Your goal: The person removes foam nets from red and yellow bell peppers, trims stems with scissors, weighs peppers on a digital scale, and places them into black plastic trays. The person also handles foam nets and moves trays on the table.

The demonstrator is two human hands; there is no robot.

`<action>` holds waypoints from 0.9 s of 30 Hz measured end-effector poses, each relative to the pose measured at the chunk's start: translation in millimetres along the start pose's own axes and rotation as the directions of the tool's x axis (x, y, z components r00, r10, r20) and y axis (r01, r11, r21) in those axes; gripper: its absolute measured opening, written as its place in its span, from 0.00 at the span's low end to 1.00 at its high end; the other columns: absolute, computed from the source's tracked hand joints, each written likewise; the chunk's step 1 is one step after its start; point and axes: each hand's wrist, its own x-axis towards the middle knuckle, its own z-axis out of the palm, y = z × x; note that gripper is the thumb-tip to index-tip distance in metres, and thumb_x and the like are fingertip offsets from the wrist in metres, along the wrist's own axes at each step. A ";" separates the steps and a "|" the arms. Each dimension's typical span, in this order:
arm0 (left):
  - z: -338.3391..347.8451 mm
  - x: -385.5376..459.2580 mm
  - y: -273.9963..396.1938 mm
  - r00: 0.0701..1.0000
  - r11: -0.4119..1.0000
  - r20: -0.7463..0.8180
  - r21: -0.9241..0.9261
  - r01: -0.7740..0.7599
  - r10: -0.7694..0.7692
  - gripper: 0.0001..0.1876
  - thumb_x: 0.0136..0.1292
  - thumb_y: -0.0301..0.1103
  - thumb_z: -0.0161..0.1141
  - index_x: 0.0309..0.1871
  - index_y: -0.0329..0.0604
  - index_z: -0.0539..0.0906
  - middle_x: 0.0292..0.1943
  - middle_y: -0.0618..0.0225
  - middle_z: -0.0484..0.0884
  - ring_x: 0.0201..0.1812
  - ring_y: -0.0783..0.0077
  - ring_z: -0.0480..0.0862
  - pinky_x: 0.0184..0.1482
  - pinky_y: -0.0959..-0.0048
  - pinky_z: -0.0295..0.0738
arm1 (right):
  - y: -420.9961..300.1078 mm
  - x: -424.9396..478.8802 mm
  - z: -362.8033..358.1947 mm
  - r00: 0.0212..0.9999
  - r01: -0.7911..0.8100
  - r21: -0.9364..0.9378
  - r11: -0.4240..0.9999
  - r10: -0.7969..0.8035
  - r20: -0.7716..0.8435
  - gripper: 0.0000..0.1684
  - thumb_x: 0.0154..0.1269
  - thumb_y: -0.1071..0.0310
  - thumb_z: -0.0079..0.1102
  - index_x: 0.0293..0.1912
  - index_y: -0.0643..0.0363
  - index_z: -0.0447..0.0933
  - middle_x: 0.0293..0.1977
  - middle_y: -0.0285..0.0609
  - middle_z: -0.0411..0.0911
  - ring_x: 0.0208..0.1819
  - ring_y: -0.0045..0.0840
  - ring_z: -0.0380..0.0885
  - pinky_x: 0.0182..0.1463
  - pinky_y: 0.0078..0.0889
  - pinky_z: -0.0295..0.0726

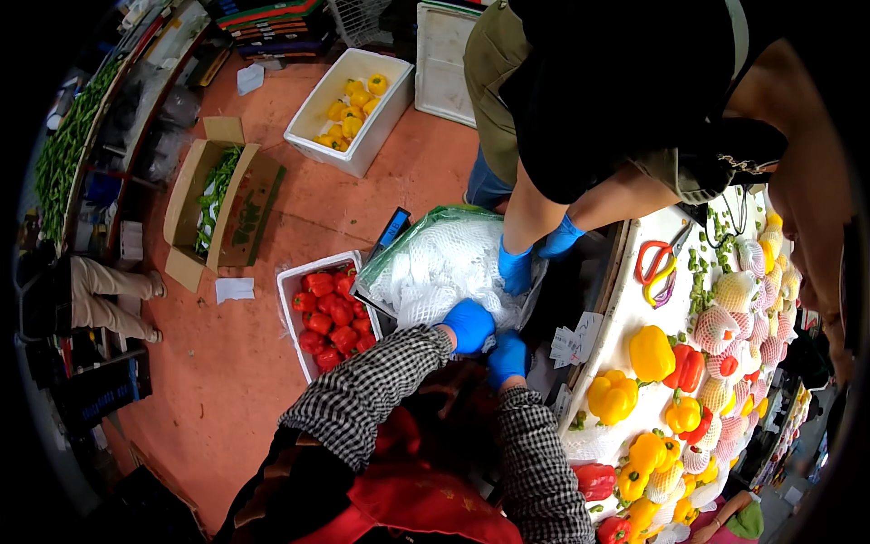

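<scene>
A heap of white foam netting sleeves (442, 262) lies in a crate lined with a green plastic bag (387, 248). My left hand (467, 326), in a blue glove, reaches into the near side of the heap; its fingers are mostly hidden. Close to its right, at the crate's near edge, is my right hand (507, 357), also blue-gloved, with its fingertips out of sight. Whether either hand grips a sleeve cannot be told. Across the crate, a co-worker's two blue-gloved hands (516, 268) are at the same netting.
Left of the crate stands a foam box of red bell peppers (336, 316). Farther off are a foam box of yellow peppers (346, 115) and a carton of green peppers (217, 197). The table (629, 299) at right holds scissors (659, 265) and many peppers, several in netting.
</scene>
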 end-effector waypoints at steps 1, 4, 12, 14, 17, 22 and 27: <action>13.1 5.2 -5.1 1.000 0.999 0.010 -0.040 0.009 -0.009 0.11 0.55 0.43 0.63 0.34 0.49 0.91 0.34 0.57 0.89 0.37 0.52 0.88 0.39 0.56 0.80 | 0.6 0.2 1.0 0.998 -0.045 0.068 0.997 0.042 0.040 0.07 0.68 0.71 0.57 0.42 0.62 0.81 0.38 0.52 0.84 0.38 0.41 0.83 0.40 0.41 0.81; 27.8 29.4 -16.5 0.994 0.999 0.099 -0.017 0.046 -0.044 0.13 0.57 0.43 0.63 0.38 0.49 0.91 0.39 0.57 0.89 0.41 0.51 0.89 0.43 0.56 0.83 | -5.3 -0.2 5.2 0.984 -0.135 0.183 0.974 0.109 0.141 0.07 0.65 0.68 0.61 0.40 0.59 0.83 0.41 0.56 0.83 0.38 0.51 0.84 0.41 0.44 0.82; 65.0 33.1 -14.1 0.951 0.946 0.302 -0.282 0.162 -0.072 0.13 0.59 0.40 0.62 0.43 0.46 0.90 0.44 0.53 0.88 0.46 0.50 0.89 0.46 0.57 0.83 | -8.8 -6.6 -0.4 0.956 0.219 -0.287 0.932 -0.147 0.252 0.06 0.53 0.66 0.66 0.33 0.52 0.86 0.37 0.50 0.82 0.37 0.48 0.83 0.43 0.48 0.84; 58.6 32.2 -12.2 0.949 0.971 0.316 -0.221 0.096 -0.022 0.12 0.59 0.38 0.63 0.43 0.48 0.90 0.43 0.55 0.89 0.46 0.51 0.89 0.47 0.57 0.83 | -5.5 -7.5 3.0 0.962 0.198 -0.294 0.935 -0.128 0.241 0.06 0.53 0.67 0.65 0.33 0.53 0.86 0.37 0.50 0.82 0.37 0.48 0.83 0.43 0.48 0.84; 103.5 42.6 -28.9 0.983 0.976 0.183 -0.218 0.014 0.027 0.10 0.58 0.36 0.63 0.42 0.49 0.90 0.43 0.58 0.89 0.46 0.51 0.89 0.48 0.58 0.83 | -9.8 -0.9 3.8 0.962 0.205 -0.319 0.925 -0.132 0.237 0.06 0.54 0.67 0.64 0.33 0.54 0.86 0.37 0.51 0.82 0.38 0.49 0.83 0.43 0.48 0.84; 135.8 61.9 -46.0 0.929 0.980 0.326 -0.153 -0.128 0.172 0.14 0.58 0.41 0.62 0.42 0.47 0.91 0.42 0.53 0.89 0.46 0.50 0.88 0.50 0.56 0.82 | -39.4 -0.8 -2.9 0.971 0.022 -0.205 0.979 0.027 0.237 0.06 0.58 0.66 0.62 0.33 0.57 0.85 0.38 0.52 0.83 0.40 0.50 0.84 0.43 0.47 0.84; 179.0 72.8 -30.5 0.959 0.903 0.276 -0.395 0.172 -0.062 0.16 0.60 0.44 0.61 0.44 0.47 0.91 0.47 0.51 0.88 0.50 0.48 0.87 0.53 0.56 0.80 | -44.7 0.2 -13.7 0.932 0.178 -0.289 0.941 -0.067 0.356 0.06 0.57 0.65 0.64 0.33 0.53 0.88 0.39 0.52 0.83 0.40 0.48 0.85 0.44 0.46 0.84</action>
